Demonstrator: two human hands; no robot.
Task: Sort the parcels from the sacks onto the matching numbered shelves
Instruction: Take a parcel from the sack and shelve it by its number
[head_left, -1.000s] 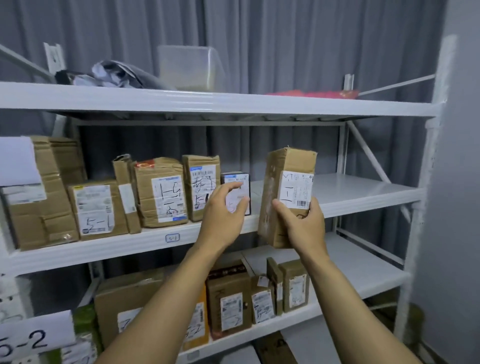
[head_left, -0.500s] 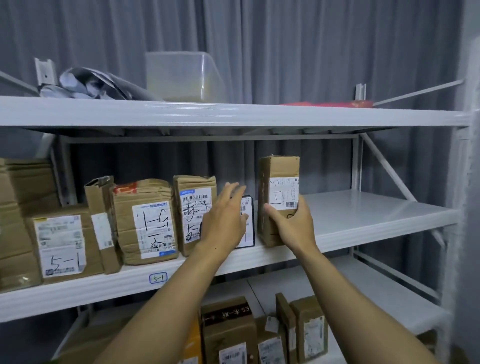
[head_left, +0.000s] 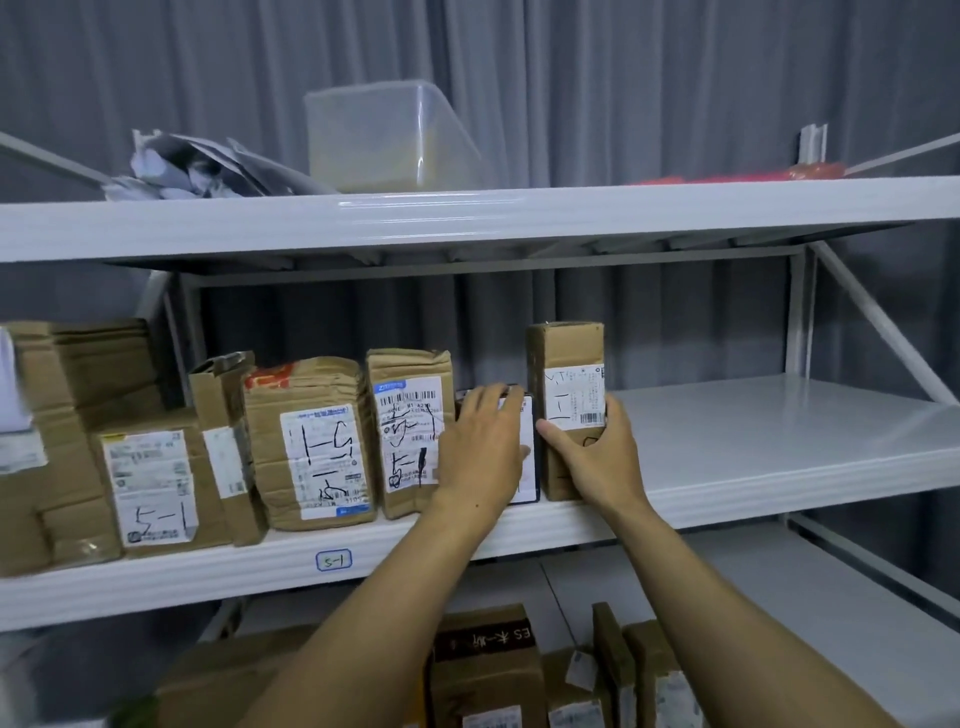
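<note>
While the right hand (head_left: 597, 462) holds it low down, the tall brown cardboard parcel (head_left: 565, 358) stands upright on the white metal shelf (head_left: 779, 441), near the front edge. The grip is clamped on it, thumb on the left side and fingers wrapped round the right. Its white shipping label carries a barcode and black marker strokes, but the print is too small to read.

Just beside it on the left, the left hand (head_left: 483, 447) lies flat, fingers straight and apart, against the small dark box with a white label (head_left: 529, 478), gripping nothing. That box sits between the tall parcel and the creased brown parcel with a blue-topped label (head_left: 410, 431), whose blue strip looks like "ZTO" over barcodes and marker scrawl.

Further left stand the crumpled brown parcel with red print on top (head_left: 317, 441) and the squat brown box marked "5-1" by hand (head_left: 153, 488). On the shelf's front lip, the small blue-outlined tag (head_left: 334, 560) reads "5-1".

On the shelf above are the clear plastic tub (head_left: 384, 135) and the heap of crumpled grey bags (head_left: 197, 171). On the shelf below, the brown box with a dark band (head_left: 483, 642) shows "ES" beside other characters.
</note>
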